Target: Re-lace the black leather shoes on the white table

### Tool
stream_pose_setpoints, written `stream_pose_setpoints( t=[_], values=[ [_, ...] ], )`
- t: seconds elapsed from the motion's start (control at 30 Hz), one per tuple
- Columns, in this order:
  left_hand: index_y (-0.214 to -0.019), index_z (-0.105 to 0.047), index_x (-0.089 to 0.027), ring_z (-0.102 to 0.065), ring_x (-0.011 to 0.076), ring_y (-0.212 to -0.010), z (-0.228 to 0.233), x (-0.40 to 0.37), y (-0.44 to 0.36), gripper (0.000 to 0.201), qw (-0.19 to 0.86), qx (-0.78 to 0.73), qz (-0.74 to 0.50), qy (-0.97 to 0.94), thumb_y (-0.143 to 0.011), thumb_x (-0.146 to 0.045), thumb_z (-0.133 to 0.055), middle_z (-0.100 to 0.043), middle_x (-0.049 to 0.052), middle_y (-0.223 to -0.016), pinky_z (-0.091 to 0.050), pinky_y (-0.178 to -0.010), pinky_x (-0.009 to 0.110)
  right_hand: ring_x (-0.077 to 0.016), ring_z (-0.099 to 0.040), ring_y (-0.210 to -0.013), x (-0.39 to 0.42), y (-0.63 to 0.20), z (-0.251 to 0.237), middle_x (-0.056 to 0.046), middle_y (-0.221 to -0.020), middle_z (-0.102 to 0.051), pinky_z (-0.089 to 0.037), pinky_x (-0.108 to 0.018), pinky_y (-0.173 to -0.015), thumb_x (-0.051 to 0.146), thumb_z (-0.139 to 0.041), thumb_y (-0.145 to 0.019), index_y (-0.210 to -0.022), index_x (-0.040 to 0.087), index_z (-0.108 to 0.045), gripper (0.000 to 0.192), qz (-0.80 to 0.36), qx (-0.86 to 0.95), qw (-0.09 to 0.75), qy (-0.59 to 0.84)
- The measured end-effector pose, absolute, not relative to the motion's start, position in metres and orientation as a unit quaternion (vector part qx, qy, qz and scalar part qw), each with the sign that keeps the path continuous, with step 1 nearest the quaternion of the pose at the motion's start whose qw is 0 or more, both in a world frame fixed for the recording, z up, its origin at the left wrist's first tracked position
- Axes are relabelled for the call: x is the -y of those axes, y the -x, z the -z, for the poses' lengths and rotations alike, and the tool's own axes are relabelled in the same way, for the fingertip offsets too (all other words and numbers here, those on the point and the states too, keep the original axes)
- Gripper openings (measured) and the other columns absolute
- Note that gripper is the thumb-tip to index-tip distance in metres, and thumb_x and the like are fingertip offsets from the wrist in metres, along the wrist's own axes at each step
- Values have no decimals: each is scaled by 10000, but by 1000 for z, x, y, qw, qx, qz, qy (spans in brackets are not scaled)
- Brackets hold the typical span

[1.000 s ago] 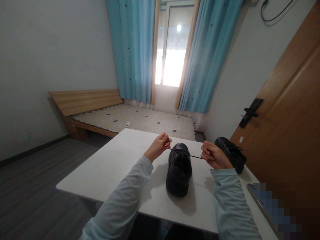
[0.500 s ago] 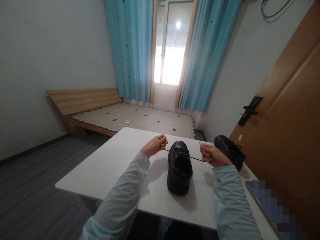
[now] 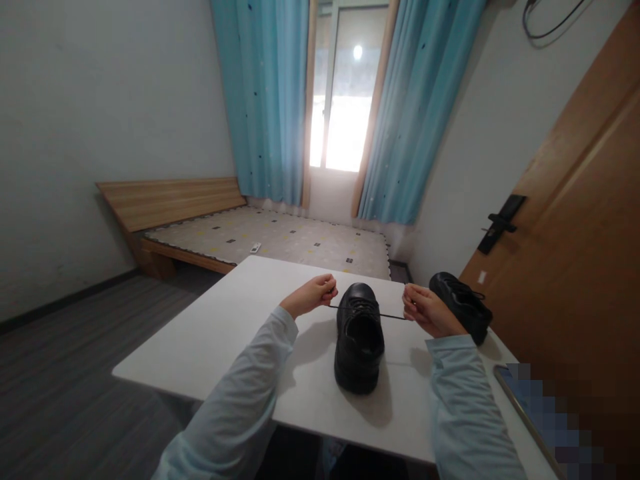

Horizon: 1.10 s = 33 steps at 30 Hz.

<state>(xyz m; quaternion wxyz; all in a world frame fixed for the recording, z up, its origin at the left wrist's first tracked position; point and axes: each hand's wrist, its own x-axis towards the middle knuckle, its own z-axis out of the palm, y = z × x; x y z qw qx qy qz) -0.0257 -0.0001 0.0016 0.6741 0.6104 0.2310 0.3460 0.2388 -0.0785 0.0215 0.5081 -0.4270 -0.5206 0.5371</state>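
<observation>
A black lace-up shoe stands upright on the white table, its toe pointing away from me and its heel nearest. My left hand, just left of the toe, is closed on one end of the thin black shoelace. On the other side, my right hand pinches the opposite end. The lace stretches nearly straight out to both sides of the shoe, above its tongue. Both hands are raised off the tabletop.
A second black shoe sits at the right edge of the white table. Nearer me, on that edge, lies a phone-like flat object, partly blurred out. Beyond the table is a bed with a small white item. A wooden door stands right.
My right hand has shifted slightly up, and the lace end that stuck out above it no longer shows. My left hand has moved slightly. The shoe stays in place.
</observation>
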Motion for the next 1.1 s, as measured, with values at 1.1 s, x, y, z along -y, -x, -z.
stream_pose_setpoints(
  t=[1.1],
  values=[
    [-707, -634, -201, -513, 173, -712, -5, 19, 9, 122, 297, -220, -380, -848, -736, -319, -638, -610, 37, -716, -365, -702, 260, -154, -531, -709, 87, -213, -36, -53, -776, -596, -419, -281, -631, 401, -637, -745, -619, 181, -692, 260, -268, 829, 263, 415]
  ],
)
